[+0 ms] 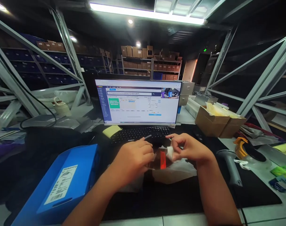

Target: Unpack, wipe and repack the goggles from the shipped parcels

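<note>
**Two-Handed Handling at Centre of Frame**

The blue box occupies the lower left of the frame. The left hand is at centre, fingers curled at the left edge of the packet; blur prevents telling whether they grip it. The packet, apparently clear with a red strip, is at centre between the hands, above a pale wrapper. The white piece is at its right side. The right hand, right of centre, forms a narrow pinch, apparently on the white piece. The scanner is at right, apart from both hands.

Step in hand (judged): working the packet bimanually. Next move (judged): requires a steady left hand and controlled right pinch.
</note>
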### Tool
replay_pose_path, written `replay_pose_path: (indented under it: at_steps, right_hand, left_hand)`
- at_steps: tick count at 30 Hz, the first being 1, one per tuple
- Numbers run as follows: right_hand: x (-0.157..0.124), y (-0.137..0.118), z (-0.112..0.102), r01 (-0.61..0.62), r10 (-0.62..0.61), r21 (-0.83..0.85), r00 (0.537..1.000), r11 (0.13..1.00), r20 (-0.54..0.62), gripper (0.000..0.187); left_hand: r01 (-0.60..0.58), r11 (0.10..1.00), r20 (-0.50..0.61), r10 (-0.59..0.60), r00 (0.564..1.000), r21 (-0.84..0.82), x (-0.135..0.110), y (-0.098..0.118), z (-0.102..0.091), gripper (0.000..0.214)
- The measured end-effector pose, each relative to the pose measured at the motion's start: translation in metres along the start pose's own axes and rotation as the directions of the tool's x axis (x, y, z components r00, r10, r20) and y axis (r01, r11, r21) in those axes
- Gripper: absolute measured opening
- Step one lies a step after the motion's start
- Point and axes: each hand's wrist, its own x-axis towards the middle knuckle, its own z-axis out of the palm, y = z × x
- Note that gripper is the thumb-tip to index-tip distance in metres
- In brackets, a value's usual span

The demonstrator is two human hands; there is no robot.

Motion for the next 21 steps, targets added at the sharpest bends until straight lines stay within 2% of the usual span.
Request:
replay_pose_path:
  at_steps: [3,7,9,12,14,17,19,21]
  right_hand:
    - [0.004,-0.001,0.009,-0.019,0.016,-0.057,0.999,0.998,-0.037,0.049]
    - [0.010,-0.013,0.034,-0.116,0.070,-0.233,0.978,0.966,-0.196,0.041]
    - [0.009,-0.012,0.030,-0.117,0.087,-0.147,0.978,0.982,-0.192,0.045]
    - [0.002,-0.004,0.008,-0.050,0.055,0.052,0.993,0.997,-0.104,0.056]
    - [-0.001,-0.001,0.001,-0.031,0.038,0.083,0.995,0.996,-0.090,0.059]
    - [0.004,-0.007,0.013,-0.032,0.032,0.007,0.993,0.999,-0.114,0.056]
    - [0.008,-0.014,0.028,-0.085,0.067,-0.098,0.982,0.992,-0.177,0.048]
    - [0.010,-0.020,0.036,-0.150,0.119,-0.121,0.966,0.981,-0.231,0.042]
  left_hand:
    - [0.004,0.998,0.029,-0.006,1.000,0.061,0.000,0.003,0.009,0.012]
    - [-0.005,0.987,0.018,0.002,1.000,0.161,0.000,0.005,0.023,0.015]
    - [0.010,0.992,0.005,-0.011,1.000,0.124,0.000,0.005,0.018,0.013]
    - [0.024,0.997,-0.043,-0.021,0.999,0.074,0.001,0.007,0.002,0.011]
    - [0.024,0.997,-0.061,-0.020,0.998,0.077,0.001,0.008,-0.003,0.013]
    - [0.006,0.994,-0.053,0.000,0.999,0.111,0.001,0.010,0.004,0.017]
    - [-0.014,0.991,-0.068,0.023,0.997,0.135,0.001,0.009,0.012,0.017]
    - [-0.021,0.992,-0.079,0.032,0.996,0.127,0.001,0.008,0.017,0.014]
